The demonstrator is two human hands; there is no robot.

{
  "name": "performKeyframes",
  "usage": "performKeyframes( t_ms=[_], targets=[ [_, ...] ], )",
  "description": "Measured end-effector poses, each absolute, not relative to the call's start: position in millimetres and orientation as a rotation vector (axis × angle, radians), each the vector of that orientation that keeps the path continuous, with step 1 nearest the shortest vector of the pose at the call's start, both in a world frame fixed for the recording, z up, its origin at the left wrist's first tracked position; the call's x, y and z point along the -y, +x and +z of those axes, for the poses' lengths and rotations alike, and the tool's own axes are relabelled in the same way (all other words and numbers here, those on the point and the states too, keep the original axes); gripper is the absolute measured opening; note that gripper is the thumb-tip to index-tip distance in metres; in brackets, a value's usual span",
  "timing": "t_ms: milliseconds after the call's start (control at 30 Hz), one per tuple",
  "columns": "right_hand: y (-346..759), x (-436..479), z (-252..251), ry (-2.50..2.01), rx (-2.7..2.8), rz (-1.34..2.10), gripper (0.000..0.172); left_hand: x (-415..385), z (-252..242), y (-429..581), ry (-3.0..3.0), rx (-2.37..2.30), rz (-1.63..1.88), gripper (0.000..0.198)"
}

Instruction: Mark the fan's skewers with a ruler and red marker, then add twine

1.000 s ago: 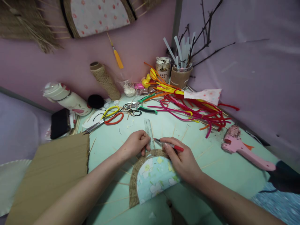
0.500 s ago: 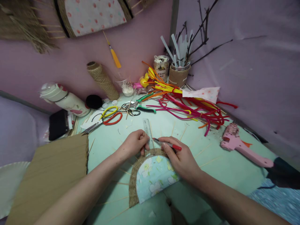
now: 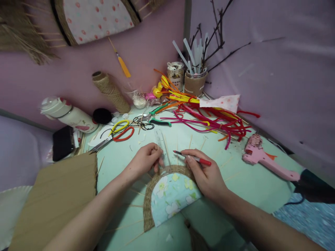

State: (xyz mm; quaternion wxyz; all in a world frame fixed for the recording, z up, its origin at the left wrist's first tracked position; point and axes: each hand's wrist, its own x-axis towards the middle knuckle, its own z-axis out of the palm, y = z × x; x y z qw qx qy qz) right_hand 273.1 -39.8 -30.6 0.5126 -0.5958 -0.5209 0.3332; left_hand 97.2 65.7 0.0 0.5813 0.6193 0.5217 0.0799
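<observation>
A half-round fan shape lies on the table, with a blue flowered cloth centre (image 3: 171, 195), a woven twine border (image 3: 149, 205) and thin sticks fanning outward. Across the top of the border a clear ruler (image 3: 160, 139) lies lengthwise beside one stick. My left hand (image 3: 148, 158), fingers curled, holds the ruler by its left edge. In my right hand (image 3: 205, 172) is a red pen (image 3: 201, 161), gripped like a writing tool. Its tip points left, just right of the ruler and apart from it. The lower end of the ruler is partly hard to make out.
Scissors (image 3: 123, 134), green-handled pliers (image 3: 158, 121) and bundled pipe cleaners (image 3: 220, 116) lie behind my hands. A pink glue gun (image 3: 267, 162) is at right, cardboard (image 3: 60, 195) at left. A bottle (image 3: 69, 115), twine cone (image 3: 111, 90) and jar of glue sticks (image 3: 195, 82) line the wall.
The pen has moved right, its tip away from the ruler's edge. My left hand stays at the ruler. The whole view has shifted slightly.
</observation>
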Motion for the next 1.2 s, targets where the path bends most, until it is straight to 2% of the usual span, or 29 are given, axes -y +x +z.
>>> performKeyframes(
  t_ms=[167,367,1200],
  targets=[
    [277,62,-25,-1.459,1.215,0.766,0.022,-66,13,106,1.451,-1.164,0.169,0.021],
    [282,83,-31,-1.359,1.366,0.633,0.019,-69,3,121,1.505,-1.087,0.061,0.020],
    [285,81,-44,-1.289,1.406,0.666,0.020,-76,-7,124,1.505,-1.115,-0.007,0.016]
  ],
)
